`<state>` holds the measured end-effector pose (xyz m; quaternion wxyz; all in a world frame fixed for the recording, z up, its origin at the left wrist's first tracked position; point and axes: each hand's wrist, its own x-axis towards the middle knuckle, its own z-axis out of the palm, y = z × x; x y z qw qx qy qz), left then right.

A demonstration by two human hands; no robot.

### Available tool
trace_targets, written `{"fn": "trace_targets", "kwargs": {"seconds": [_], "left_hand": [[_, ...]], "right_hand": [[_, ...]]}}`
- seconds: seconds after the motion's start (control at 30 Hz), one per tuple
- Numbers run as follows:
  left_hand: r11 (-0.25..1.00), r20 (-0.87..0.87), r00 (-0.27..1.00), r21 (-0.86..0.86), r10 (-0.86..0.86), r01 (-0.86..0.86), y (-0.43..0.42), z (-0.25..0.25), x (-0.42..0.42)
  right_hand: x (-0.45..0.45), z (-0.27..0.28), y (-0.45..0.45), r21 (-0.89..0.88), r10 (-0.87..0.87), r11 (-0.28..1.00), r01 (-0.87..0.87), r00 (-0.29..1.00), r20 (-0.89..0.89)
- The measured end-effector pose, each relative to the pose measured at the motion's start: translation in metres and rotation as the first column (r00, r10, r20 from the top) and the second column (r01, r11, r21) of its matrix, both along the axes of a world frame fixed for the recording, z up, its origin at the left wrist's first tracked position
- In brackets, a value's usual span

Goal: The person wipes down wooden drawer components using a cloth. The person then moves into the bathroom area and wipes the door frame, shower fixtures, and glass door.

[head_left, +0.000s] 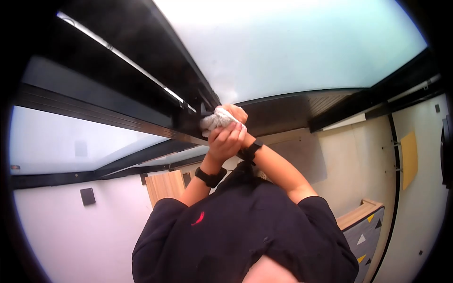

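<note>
A crumpled white cloth (217, 120) is bunched between my two hands, close to the corner of a black frame (188, 123). My left hand (227, 140) has its fingers wrapped round the cloth from the near side. Just beyond it, my right hand (237, 113) is closed against the cloth, its fingers partly hidden. The hands touch each other, and a black band is on each wrist.
Frosted panels (292, 47) sit between dark beams (118, 66). A wooden panel (165, 186) stands at the left. At the right are a grey patterned panel with a wooden edge (361, 213) and a yellow board (408, 160) on the wall.
</note>
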<state>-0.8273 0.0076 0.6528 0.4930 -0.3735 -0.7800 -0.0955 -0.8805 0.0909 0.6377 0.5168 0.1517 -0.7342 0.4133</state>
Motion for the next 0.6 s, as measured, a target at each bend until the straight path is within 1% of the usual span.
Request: {"fn": "trace_targets", "kwargs": {"seconds": [0.03, 0.07, 0.13, 0.17, 0.2, 0.23, 0.27, 0.33, 0.37, 0.4, 0.43, 0.47, 0.5, 0.53, 0.57, 0.6], "left_hand": [[0.999, 0.078, 0.996, 0.002, 0.047, -0.048, 0.010, 0.012, -0.015], [0.996, 0.240, 0.968, 0.032, 0.077, -0.087, 0.015, 0.017, -0.032], [0.990, 0.259, 0.964, 0.113, 0.057, -0.089, 0.023, 0.018, -0.046], [0.982, 0.320, 0.946, 0.152, 0.059, -0.112, 0.022, 0.020, -0.058], [0.971, 0.387, 0.921, 0.205, 0.034, -0.123, 0.030, 0.020, -0.063], [0.961, 0.475, 0.880, 0.250, -0.013, -0.121, 0.031, 0.025, -0.066], [0.926, 0.493, 0.869, 0.347, -0.043, -0.150, 0.031, 0.030, -0.071], [0.929, 0.506, 0.861, 0.342, -0.054, -0.143, 0.027, 0.032, -0.072], [0.927, 0.495, 0.867, 0.346, -0.050, -0.144, 0.026, 0.034, -0.078], [0.928, 0.541, 0.830, 0.363, -0.134, -0.086, 0.023, 0.032, -0.072], [0.924, 0.586, 0.781, 0.382, -0.216, -0.031, 0.023, 0.029, -0.066], [0.922, 0.589, 0.778, 0.385, -0.219, -0.032, 0.023, 0.021, -0.064], [0.926, 0.677, 0.680, 0.378, -0.281, 0.006, 0.024, 0.008, -0.063], [0.926, 0.758, 0.560, 0.376, -0.334, 0.044, 0.027, -0.006, -0.062], [0.915, 0.781, 0.501, 0.400, -0.373, 0.057, 0.028, -0.020, -0.060], [0.912, 0.782, 0.493, 0.407, -0.381, 0.058, 0.031, -0.033, -0.059]], "right_hand": [[-0.017, 0.010, 0.008, 0.018, 0.090, 0.995, -0.094, 0.982, 0.168], [-0.035, 0.019, 0.010, 0.008, 0.171, 0.983, -0.185, 0.924, 0.342], [-0.068, 0.006, 0.008, 0.005, 0.123, 0.992, -0.124, 0.990, 0.068], [-0.087, 0.004, 0.007, 0.196, 0.033, 0.978, -0.066, 0.986, 0.165], [-0.098, 0.008, 0.023, 0.401, -0.095, 0.916, -0.013, 0.964, 0.247], [-0.116, 0.034, 0.045, 0.470, -0.086, 0.881, 0.058, 0.996, 0.037], [-0.139, 0.064, 0.058, 0.513, -0.061, 0.846, 0.148, 0.981, -0.184], [-0.136, 0.078, 0.069, 0.556, -0.018, 0.824, 0.107, 0.986, -0.163], [-0.130, 0.055, 0.085, 0.485, -0.028, 0.872, 0.068, 0.996, -0.089], [-0.127, 0.059, 0.084, 0.495, -0.019, 0.867, 0.060, 0.996, -0.087], [-0.119, 0.041, 0.093, 0.474, 0.010, 0.880, -0.006, 1.000, -0.005], [-0.111, 0.013, 0.099, 0.477, -0.015, 0.877, -0.050, 0.991, 0.131], [-0.106, -0.019, 0.106, 0.477, 0.008, 0.875, -0.081, 0.988, 0.153], [-0.092, -0.044, 0.112, 0.449, 0.021, 0.879, -0.163, 0.952, 0.304], [-0.079, -0.073, 0.119, 0.450, 0.003, 0.866, -0.220, 0.900, 0.435], [-0.053, -0.118, 0.125, 0.454, -0.085, 0.847, -0.276, 0.773, 0.629]]}}
